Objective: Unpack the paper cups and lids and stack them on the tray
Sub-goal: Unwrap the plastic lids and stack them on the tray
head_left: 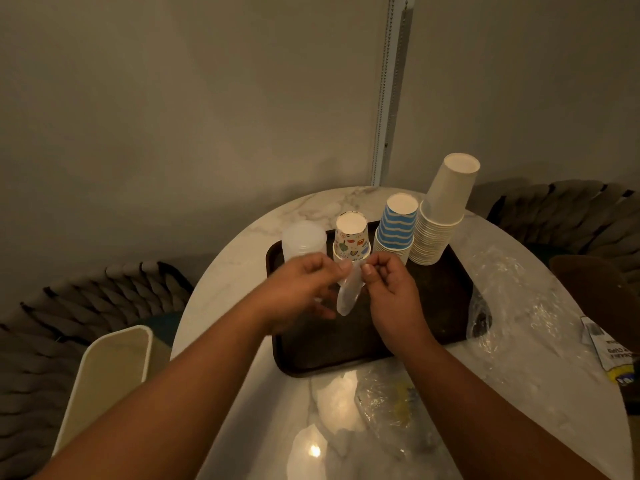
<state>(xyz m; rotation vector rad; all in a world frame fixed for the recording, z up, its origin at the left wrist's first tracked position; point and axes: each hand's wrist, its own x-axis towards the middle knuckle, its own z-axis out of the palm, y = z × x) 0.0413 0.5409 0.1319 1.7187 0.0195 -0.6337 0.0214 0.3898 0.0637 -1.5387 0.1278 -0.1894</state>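
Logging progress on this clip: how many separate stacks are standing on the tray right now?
4, in a row along the tray's far edge: clear lids leftmost, patterned cups, blue striped cups, then tall white cups rightmost. The hands may hide more.

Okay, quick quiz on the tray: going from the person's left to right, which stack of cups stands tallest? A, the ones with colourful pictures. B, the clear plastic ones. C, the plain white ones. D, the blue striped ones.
C: the plain white stack, at the right end of the tray, rises well above the blue striped stack, the picture-printed stack and the clear stack.
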